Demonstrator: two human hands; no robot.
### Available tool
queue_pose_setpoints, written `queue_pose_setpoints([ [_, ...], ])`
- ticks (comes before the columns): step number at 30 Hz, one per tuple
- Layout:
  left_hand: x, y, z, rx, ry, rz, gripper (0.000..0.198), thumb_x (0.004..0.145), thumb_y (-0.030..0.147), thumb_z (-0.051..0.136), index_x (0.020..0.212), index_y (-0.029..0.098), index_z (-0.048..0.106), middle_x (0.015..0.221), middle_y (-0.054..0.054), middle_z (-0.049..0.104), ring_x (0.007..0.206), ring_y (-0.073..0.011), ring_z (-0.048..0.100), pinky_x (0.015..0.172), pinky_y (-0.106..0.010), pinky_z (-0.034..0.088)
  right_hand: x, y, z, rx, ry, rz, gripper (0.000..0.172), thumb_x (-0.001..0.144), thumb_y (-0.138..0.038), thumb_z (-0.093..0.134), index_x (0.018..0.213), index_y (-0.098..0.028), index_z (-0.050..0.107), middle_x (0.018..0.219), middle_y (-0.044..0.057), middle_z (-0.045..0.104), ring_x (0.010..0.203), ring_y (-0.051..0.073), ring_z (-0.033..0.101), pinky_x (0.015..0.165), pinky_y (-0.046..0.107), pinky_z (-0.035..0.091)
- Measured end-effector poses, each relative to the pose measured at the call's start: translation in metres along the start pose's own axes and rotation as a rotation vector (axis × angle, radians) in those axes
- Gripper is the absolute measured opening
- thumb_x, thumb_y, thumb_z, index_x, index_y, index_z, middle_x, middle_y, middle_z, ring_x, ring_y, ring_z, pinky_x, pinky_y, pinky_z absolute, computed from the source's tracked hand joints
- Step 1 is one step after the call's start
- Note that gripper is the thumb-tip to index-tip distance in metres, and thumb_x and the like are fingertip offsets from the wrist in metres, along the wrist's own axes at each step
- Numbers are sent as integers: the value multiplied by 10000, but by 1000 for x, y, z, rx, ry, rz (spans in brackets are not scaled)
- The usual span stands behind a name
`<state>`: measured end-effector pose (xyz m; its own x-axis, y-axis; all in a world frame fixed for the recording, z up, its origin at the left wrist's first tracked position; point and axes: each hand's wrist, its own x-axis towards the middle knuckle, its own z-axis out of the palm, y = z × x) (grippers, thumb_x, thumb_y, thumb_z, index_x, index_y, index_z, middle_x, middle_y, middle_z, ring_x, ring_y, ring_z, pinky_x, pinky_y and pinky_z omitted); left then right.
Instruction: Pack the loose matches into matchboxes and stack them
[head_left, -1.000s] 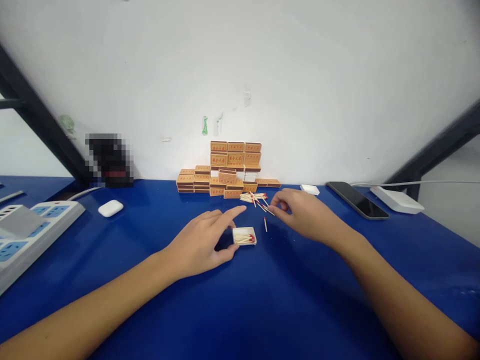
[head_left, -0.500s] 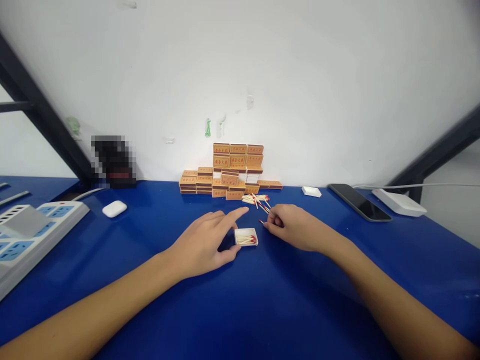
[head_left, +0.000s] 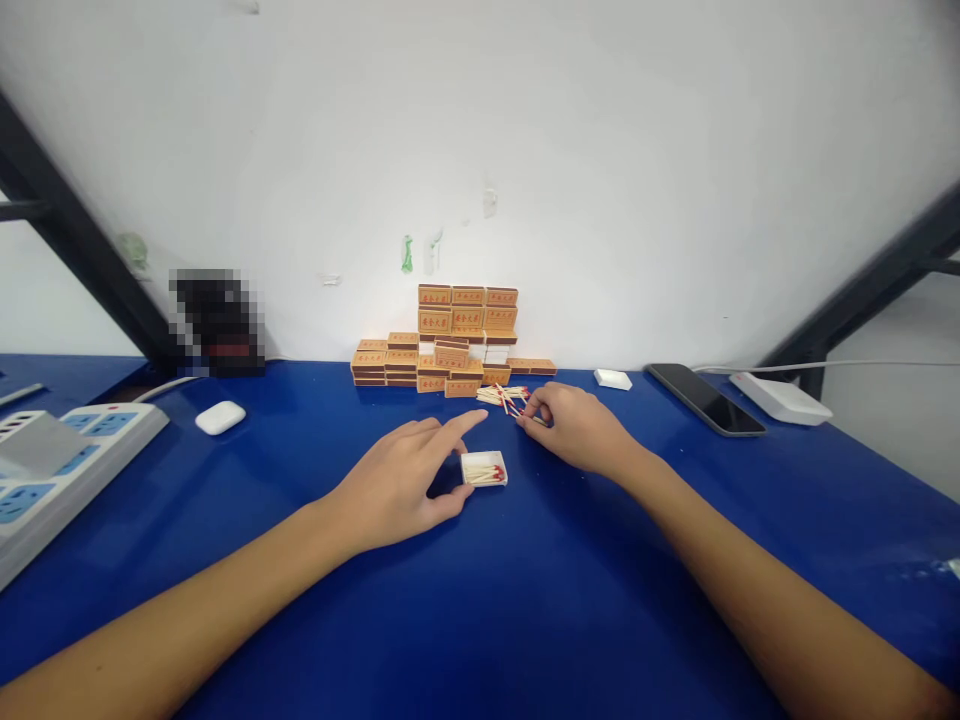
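A small white matchbox tray (head_left: 484, 457) lies on the blue table with several red-tipped matches (head_left: 484, 474) in it. At its left side is my left hand (head_left: 401, 485), thumb and a finger touching the tray's edge, index finger stretched out above it. My right hand (head_left: 574, 425) is beyond the tray to the right, thumb and index finger pinched on a match at the right end of a loose match pile (head_left: 502, 395). Behind the pile stands a stack of orange matchboxes (head_left: 454, 320).
A white power strip (head_left: 75, 460) and a white earphone case (head_left: 220, 418) lie at the left. To the right are a white tray (head_left: 613, 379), a black phone (head_left: 705, 400) and a white device (head_left: 780, 398) with a cable. A wall rises behind the table (head_left: 450, 620).
My right hand has moved away from the tray, slightly up toward the loose match pile. My left hand stays at the tray. The whole view has shifted slightly.
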<state>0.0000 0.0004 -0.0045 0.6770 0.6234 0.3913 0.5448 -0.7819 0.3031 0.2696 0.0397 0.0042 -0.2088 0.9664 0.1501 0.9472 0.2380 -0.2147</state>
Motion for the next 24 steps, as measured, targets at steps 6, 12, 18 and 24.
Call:
queue_pose_setpoints([
  [6,0,2,0,-1,-30,-5,774,926,264,682,1587,308,282,1139,-25,714,1046,-250,665,982,-462,544,1,2,-1,6,-51,39,133,960,-262,590,916,-191,694,949,73,711,793,197,622,664,289,382],
  [12,0,1,-1,7,-26,2,774,926,265,676,1588,298,277,1129,-27,717,1034,-251,663,979,-462,541,-5,13,-12,-26,-179,-26,175,992,-291,576,885,-194,676,927,74,717,757,194,616,648,293,386],
  [18,0,2,-1,13,-32,4,765,938,268,665,1593,294,270,1126,-30,725,1045,-256,670,992,-472,534,-10,26,-19,39,-251,-3,183,956,-353,625,845,-213,671,817,49,711,671,184,600,595,295,384],
  [24,-1,0,-1,11,-37,-5,773,927,260,678,1590,292,281,1128,-28,722,1038,-251,666,987,-466,537,-10,24,-21,71,-237,-49,197,971,-319,573,828,-209,653,809,48,690,652,173,571,609,295,394],
])
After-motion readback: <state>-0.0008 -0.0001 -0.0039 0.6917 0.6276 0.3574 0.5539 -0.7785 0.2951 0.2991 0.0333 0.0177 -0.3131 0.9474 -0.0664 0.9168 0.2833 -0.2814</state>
